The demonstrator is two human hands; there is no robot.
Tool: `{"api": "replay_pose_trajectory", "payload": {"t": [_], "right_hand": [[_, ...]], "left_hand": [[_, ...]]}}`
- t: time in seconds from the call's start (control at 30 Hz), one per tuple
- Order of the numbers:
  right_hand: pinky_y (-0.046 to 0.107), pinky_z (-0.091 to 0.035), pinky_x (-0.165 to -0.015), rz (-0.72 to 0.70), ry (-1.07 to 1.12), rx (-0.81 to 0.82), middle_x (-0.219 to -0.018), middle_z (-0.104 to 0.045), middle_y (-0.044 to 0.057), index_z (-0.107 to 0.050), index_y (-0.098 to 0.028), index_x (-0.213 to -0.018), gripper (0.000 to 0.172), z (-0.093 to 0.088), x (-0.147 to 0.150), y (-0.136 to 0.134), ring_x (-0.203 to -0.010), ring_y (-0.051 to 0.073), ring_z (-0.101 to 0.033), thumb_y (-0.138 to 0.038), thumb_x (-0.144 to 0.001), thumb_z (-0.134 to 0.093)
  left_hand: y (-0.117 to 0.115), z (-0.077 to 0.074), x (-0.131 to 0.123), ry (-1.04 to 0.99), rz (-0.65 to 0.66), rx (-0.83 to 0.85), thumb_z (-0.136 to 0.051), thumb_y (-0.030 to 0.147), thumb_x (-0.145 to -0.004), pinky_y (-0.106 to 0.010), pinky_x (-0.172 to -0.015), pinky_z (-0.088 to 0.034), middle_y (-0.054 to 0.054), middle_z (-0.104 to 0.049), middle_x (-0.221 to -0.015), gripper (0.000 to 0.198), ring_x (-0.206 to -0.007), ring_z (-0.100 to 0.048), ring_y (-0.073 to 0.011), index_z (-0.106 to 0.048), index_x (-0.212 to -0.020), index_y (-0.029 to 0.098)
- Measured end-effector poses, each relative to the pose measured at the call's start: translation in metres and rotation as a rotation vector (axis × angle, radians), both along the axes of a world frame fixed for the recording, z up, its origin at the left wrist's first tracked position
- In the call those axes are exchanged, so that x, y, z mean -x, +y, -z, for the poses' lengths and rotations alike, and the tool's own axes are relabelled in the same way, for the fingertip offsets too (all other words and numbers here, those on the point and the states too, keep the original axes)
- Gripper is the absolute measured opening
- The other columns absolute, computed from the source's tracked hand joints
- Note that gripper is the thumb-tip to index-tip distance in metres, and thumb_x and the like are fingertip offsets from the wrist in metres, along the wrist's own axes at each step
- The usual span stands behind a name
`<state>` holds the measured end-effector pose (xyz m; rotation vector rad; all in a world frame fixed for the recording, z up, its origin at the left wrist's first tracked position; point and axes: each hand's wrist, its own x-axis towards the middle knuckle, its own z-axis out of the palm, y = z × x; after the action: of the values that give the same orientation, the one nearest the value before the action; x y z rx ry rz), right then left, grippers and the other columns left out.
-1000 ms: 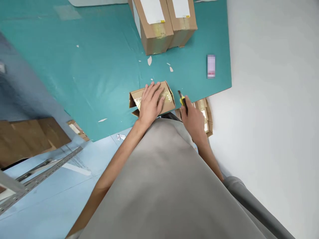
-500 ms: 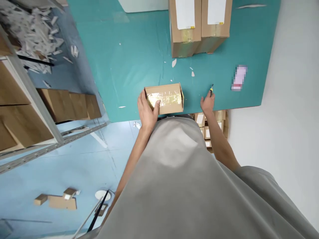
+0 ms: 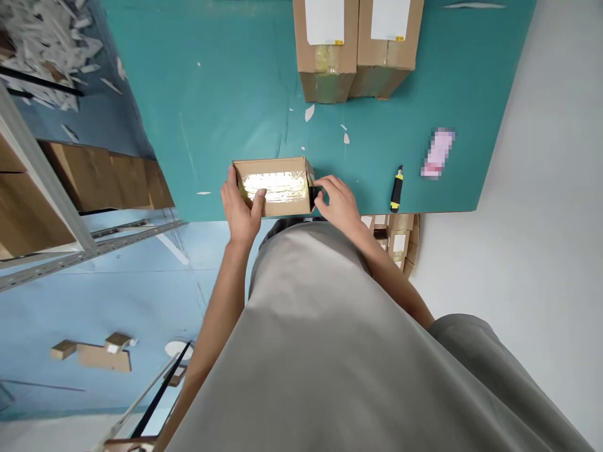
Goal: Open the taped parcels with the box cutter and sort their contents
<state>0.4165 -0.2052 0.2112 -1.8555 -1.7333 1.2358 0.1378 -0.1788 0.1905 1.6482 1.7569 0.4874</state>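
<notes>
A small cardboard box (image 3: pixel 276 204) with shiny clear tape along its top lies near the table's front edge. My left hand (image 3: pixel 242 210) grips its left end, thumb on the taped top and fingers round the far corner. At the right end, my right hand (image 3: pixel 338 202) has its thumb and forefinger closed at the loose end flap; the exact contact is partly hidden. The end there looks dark inside. To the right of that hand, a black and yellow utility knife (image 3: pixel 397 190) rests on the green table (image 3: pixel 226 119), its tip pointing away from me.
Two larger taped cartons (image 3: pixel 327 63) with white labels stand at the back of the table. A blurred pink item (image 3: pixel 438 152) lies at the right. Paper scraps (image 3: pixel 309 113) dot the tabletop. Below the front edge are stacked boxes (image 3: pixel 399 242); a metal shelf (image 3: pixel 85 235) stands left.
My right hand has put the utility knife down on the table and moved left to the box's right end. My left hand keeps its hold on the box. The whole view has shifted slightly.
</notes>
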Motion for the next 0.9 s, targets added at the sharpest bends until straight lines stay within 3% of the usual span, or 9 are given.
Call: {"api": "replay_pose_trajectory", "payload": {"t": [0.1, 0.2, 0.33, 0.47, 0.53, 0.6, 0.73, 0.83, 0.9], "right_hand": [[0.048, -0.049, -0.125, -0.046, -0.060, 0.042, -0.145, -0.076, 0.015, -0.076, -0.023, -0.138, 0.046, -0.004, 0.004, -0.003, -0.140, 0.032, -0.065, -0.010, -0.106, -0.045], [0.043, -0.052, -0.122, 0.027, 0.028, -0.012, -0.148, -0.075, 0.014, -0.072, -0.024, -0.145, 0.041, 0.002, -0.003, -0.007, -0.139, 0.028, -0.067, -0.022, -0.113, -0.047], [0.036, -0.055, -0.117, 0.287, 0.126, -0.020, -0.138, -0.080, 0.013, -0.072, -0.023, -0.136, 0.043, 0.039, -0.030, -0.008, -0.130, 0.023, -0.073, -0.051, -0.121, -0.044], [0.037, -0.056, -0.114, 0.406, 0.123, 0.228, -0.128, -0.085, 0.016, -0.074, -0.018, -0.131, 0.058, 0.084, -0.052, -0.003, -0.121, 0.024, -0.078, -0.065, -0.121, -0.040], [0.038, -0.057, -0.114, 0.426, 0.151, 0.300, -0.130, -0.085, 0.017, -0.073, -0.016, -0.135, 0.064, 0.091, -0.054, -0.003, -0.121, 0.024, -0.079, -0.068, -0.121, -0.038], [0.039, -0.058, -0.113, 0.425, 0.206, 0.298, -0.140, -0.082, 0.018, -0.070, -0.017, -0.146, 0.069, 0.081, -0.050, -0.005, -0.124, 0.024, -0.079, -0.071, -0.120, -0.035], [0.045, -0.059, -0.117, 0.326, 0.217, 0.227, -0.168, -0.064, 0.020, -0.050, -0.023, -0.176, 0.082, 0.028, -0.024, -0.011, -0.129, 0.029, -0.077, -0.078, -0.114, -0.047], [0.055, -0.055, -0.123, 0.254, 0.104, 0.174, -0.175, -0.058, 0.020, -0.046, -0.025, -0.179, 0.088, -0.006, 0.004, -0.008, -0.146, 0.037, -0.068, -0.078, -0.109, -0.059], [0.060, -0.054, -0.124, 0.260, 0.038, 0.144, -0.172, -0.060, 0.021, -0.049, -0.024, -0.177, 0.086, -0.013, 0.018, -0.004, -0.152, 0.041, -0.063, -0.074, -0.108, -0.063]], "left_hand": [[0.002, 0.000, -0.002, -0.002, -0.016, -0.001, -0.054, 0.092, -0.102, -0.062, -0.146, -0.026, -0.024, -0.045, -0.182, 0.108, -0.172, -0.040, -0.0434, -0.032, -0.184, 0.025], [0.002, -0.001, -0.003, 0.022, -0.022, -0.011, -0.053, 0.092, -0.102, -0.060, -0.147, -0.027, -0.022, -0.047, -0.182, 0.107, -0.173, -0.040, -0.0413, -0.034, -0.183, 0.025], [-0.001, -0.001, -0.001, 0.053, -0.030, -0.028, -0.052, 0.091, -0.102, -0.059, -0.145, -0.031, -0.022, -0.046, -0.184, 0.107, -0.170, -0.044, -0.0404, -0.036, -0.183, 0.023], [-0.003, 0.001, 0.002, 0.058, -0.023, -0.025, -0.051, 0.091, -0.102, -0.059, -0.145, -0.030, -0.024, -0.044, -0.184, 0.109, -0.171, -0.044, -0.0412, -0.035, -0.184, 0.021], [-0.002, 0.001, 0.002, 0.054, -0.005, -0.027, -0.050, 0.091, -0.103, -0.058, -0.145, -0.029, -0.025, -0.044, -0.185, 0.110, -0.172, -0.042, -0.0411, -0.035, -0.184, 0.019], [0.000, 0.001, 0.002, 0.053, 0.009, -0.031, -0.049, 0.092, -0.103, -0.058, -0.145, -0.030, -0.025, -0.045, -0.184, 0.110, -0.172, -0.043, -0.0408, -0.035, -0.184, 0.019], [0.003, 0.003, 0.003, 0.051, 0.015, -0.045, -0.050, 0.092, -0.103, -0.059, -0.142, -0.035, -0.025, -0.049, -0.182, 0.108, -0.166, -0.050, -0.0406, -0.037, -0.183, 0.020], [0.005, 0.005, 0.002, 0.047, 0.023, -0.056, -0.050, 0.094, -0.103, -0.059, -0.139, -0.038, -0.025, -0.052, -0.180, 0.108, -0.162, -0.054, -0.0408, -0.036, -0.183, 0.022], [0.006, 0.003, -0.003, 0.037, 0.041, -0.054, -0.052, 0.093, -0.103, -0.060, -0.137, -0.041, -0.025, -0.055, -0.177, 0.109, -0.161, -0.056, -0.0414, -0.033, -0.185, 0.023]]}}
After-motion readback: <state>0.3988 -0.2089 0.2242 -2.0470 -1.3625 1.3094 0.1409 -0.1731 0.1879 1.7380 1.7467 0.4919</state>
